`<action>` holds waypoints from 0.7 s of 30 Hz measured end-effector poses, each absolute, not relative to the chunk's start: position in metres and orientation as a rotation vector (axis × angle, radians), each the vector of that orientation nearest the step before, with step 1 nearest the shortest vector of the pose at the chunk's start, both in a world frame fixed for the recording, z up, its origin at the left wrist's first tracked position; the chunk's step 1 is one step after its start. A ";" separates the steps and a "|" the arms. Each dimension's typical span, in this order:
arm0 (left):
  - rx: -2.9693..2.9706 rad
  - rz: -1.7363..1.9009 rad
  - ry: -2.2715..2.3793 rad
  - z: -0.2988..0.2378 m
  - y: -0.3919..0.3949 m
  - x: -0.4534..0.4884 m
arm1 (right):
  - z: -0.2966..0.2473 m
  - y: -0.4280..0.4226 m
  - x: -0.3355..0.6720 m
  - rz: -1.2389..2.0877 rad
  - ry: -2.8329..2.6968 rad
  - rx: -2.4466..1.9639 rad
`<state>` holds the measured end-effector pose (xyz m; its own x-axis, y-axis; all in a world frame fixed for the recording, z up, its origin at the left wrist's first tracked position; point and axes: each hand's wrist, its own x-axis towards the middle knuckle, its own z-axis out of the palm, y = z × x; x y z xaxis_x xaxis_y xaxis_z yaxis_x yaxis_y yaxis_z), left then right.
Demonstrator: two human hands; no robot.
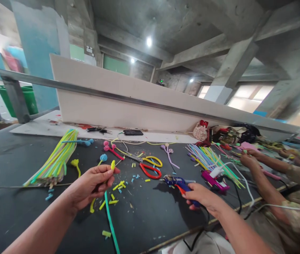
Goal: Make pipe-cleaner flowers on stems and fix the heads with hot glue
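Observation:
Between thumb and fingertips, my left hand (96,183) pinches a small yellow pipe cleaner piece (113,164) that points upward. A teal pipe cleaner (109,220) runs down from beneath that hand; I cannot tell whether it is held. My right hand (199,195) is wrapped round the handle of a blue glue gun (176,182) with an orange trigger, its nozzle pointing left. Short yellow cut pieces (119,185) and blue bits (135,178) lie between the hands. Scissors (150,166) with red and yellow handles rest just beyond, blades toward the upper left.
A bundle of pipe cleaners (57,157) lies at left, another bundle (213,158) at right. A purple power strip (215,180) with cables sits right of the glue gun. A phone (133,132) lies by the white partition (128,109). Another person's hands (250,158) work at far right.

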<state>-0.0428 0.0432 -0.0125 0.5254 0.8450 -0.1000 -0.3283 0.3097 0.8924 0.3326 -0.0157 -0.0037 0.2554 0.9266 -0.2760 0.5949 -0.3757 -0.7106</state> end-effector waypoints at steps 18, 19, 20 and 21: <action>0.915 0.984 0.662 -0.009 0.039 -0.020 | -0.014 -0.015 0.220 0.953 -1.417 -1.293; 0.903 0.981 0.650 -0.009 0.038 -0.019 | -0.018 -0.016 0.222 0.907 -1.422 -1.333; 0.892 0.982 0.641 -0.009 0.037 -0.018 | -0.020 -0.017 0.224 0.852 -1.425 -1.356; 0.883 0.988 0.635 -0.008 0.037 -0.018 | -0.021 -0.018 0.225 0.810 -1.443 -1.364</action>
<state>-0.0176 0.0368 -0.0084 0.4262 0.9022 -0.0668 -0.4352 0.2692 0.8591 0.2251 -0.0184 -0.0213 0.0811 0.9775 0.1948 0.3433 0.1560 -0.9262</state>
